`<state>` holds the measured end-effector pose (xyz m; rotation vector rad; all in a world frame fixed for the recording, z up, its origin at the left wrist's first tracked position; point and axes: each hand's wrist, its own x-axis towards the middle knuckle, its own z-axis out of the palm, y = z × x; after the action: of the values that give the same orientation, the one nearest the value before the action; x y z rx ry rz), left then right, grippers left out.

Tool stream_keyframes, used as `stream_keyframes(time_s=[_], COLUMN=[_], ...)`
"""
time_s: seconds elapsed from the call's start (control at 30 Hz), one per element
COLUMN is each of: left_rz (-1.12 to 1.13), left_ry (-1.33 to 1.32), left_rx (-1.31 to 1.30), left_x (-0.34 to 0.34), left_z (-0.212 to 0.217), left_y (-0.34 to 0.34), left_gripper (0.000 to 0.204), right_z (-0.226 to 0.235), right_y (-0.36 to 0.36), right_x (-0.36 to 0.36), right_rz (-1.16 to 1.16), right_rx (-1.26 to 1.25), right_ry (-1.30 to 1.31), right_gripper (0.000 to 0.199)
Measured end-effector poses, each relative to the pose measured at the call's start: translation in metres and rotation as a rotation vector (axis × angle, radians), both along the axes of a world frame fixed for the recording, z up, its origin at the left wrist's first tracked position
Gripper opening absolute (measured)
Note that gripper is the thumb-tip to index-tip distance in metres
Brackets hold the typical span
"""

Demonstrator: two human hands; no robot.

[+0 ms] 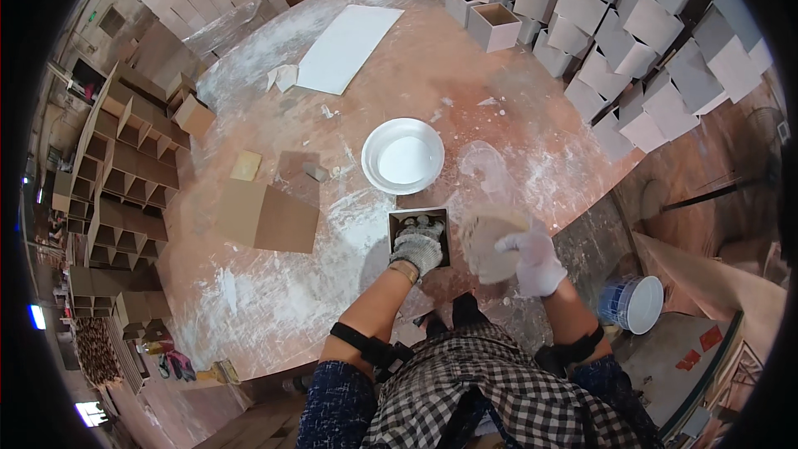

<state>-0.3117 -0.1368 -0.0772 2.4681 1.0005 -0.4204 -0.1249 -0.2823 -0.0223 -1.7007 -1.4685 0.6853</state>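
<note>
A small open box (445, 237) with pale rims and a dark inside sits in front of me. My left hand (418, 248), in a grey knit glove, reaches down into it; the fingers press inside near the far wall and hold the box. Beside the box on the right, my right hand (539, 259), in a white glove, is closed on the edge of a rounded beige pad (492, 243). Motion blurs the pad, so its exact kind is unclear. Just beyond the box stands a white basin (403, 156) with white contents.
Left of the box lies a brown cardboard box (278, 220), near a yellowish sponge (245, 165) and a small grey block (315, 171). A white sheet (349, 50) lies farther off. Pale boxes (611, 71) are stacked at far right. A blue-white bucket (636, 303) stands right of me.
</note>
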Motion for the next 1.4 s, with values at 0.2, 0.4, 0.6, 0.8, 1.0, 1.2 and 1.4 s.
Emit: stream_keyframes(time_s=[0.2,0.4,0.6,0.8,1.0,1.2,1.4], left_rz=[-0.031,0.029,0.013,-0.040,0.046,0.010,0.031], left_ry=[0.012,-0.054,-0.035,-0.084,-0.050,0.011,-0.012], left_rx=[0.054,0.022,0.008,0.088,-0.021,-0.008,-0.029], left_x=[0.006,-0.003,0.001,0.005,0.006,0.003,0.005], left_z=[-0.008,-0.011,-0.006,-0.011,0.011,0.012,0.007], left_y=[-0.001,0.000,-0.001,-0.002,-0.003,-0.001,0.001], left_gripper=[0.053,0.049,0.046,0.045,0.047,0.047,0.045], right_z=[0.005,-0.032,0.003,-0.037,-0.010,0.017,0.008], right_y=[0.075,0.011,0.001,0.066,0.008,-0.025,-0.030], right_x=[-0.007,-0.011,-0.013,0.015,-0.009,-0.029,-0.004], right_rz=[-0.251,0.017,-0.129,-0.122,0.137,-0.225,-0.045], right_rx=[-0.106,-0.137,-0.293,0.044,-0.060,-0.487,-0.048], right_ry=[0.439,0.084,0.770,0.564,-0.190,1.113,0.619], right_gripper=[0.017,0.026,0.030,0.022,0.020,0.027,0.033])
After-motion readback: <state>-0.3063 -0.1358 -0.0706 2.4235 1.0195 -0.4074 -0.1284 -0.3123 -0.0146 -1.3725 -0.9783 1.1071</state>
